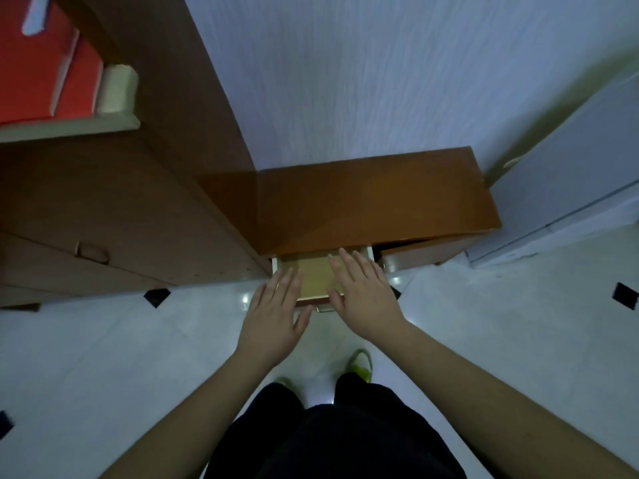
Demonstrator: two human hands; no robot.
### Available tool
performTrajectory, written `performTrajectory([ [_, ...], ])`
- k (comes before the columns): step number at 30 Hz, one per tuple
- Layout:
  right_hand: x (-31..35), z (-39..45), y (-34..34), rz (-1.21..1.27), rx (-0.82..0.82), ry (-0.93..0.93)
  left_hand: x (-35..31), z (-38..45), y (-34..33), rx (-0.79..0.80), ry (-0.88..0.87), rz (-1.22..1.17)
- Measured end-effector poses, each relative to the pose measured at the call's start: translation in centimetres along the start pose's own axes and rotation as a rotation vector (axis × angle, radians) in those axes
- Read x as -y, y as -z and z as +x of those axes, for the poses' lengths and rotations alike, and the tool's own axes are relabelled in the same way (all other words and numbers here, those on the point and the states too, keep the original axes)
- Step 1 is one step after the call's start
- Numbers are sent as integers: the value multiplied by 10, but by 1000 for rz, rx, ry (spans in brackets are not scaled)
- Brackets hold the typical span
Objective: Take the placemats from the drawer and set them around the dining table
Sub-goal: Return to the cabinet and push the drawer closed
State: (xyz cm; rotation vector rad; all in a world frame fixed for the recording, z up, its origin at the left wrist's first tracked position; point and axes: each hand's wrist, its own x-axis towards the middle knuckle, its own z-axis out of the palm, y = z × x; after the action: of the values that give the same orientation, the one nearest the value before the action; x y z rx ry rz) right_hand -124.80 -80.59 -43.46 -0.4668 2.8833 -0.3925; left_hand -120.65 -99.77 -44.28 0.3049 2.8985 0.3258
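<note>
Dark trousers (332, 440) and a green slipper (361, 366) fill the near edge of the view as a person stands on the white tiled floor (121, 357), facing a low wooden cabinet (373, 198) set against the far wall. Both bare arms reach forward over its pulled-out drawer (316, 274), which sits on the cabinet's left side and is open only part of the way.

Left hand (276, 316) hovers palm down at the drawer's near left corner, its fingers (287, 281) straight and held close together, thumb angled toward the drawer front. Right hand (363, 292) lies flat over the right half of the drawer, fingers (345, 267) straight and slightly spread, reaching inward toward the far end. Neither hand grips anything; whether the palms touch what lies below cannot be told.

Between the hands shows a flat, pale yellowish surface (314, 276), which may be the placemats lying in the drawer or only its bottom panel; the dim light does not settle it. Flat, side-by-side hands suggest a two-handed lift of a wide, thin stack is being prepared.

No dining table is in view. A taller cupboard (103, 209) stands at left, with red items (38, 63) on a shelf above.
</note>
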Motion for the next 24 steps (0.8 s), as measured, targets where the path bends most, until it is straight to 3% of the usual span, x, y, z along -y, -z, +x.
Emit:
performTrajectory([
  [6,-34,22,-49,152,167,-94,7,21,-46,92,180,-287],
  [10,-52,38,-99,494,319,-281,25,41,-85,244,662,-830],
  [12,-65,54,-121,855,372,-659,36,54,-104,294,985,-1291],
  [14,-80,63,-145,1248,252,-1120,51,56,-127,267,1145,-1727],
  [15,-89,65,-159,1389,167,-1257,58,57,-138,246,1181,-1847],
  [19,-110,67,-214,1619,101,-1482,75,62,-190,172,1292,-2042],
  [24,-113,87,-258,1707,17,-1516,86,85,-250,118,1458,-2076],
])
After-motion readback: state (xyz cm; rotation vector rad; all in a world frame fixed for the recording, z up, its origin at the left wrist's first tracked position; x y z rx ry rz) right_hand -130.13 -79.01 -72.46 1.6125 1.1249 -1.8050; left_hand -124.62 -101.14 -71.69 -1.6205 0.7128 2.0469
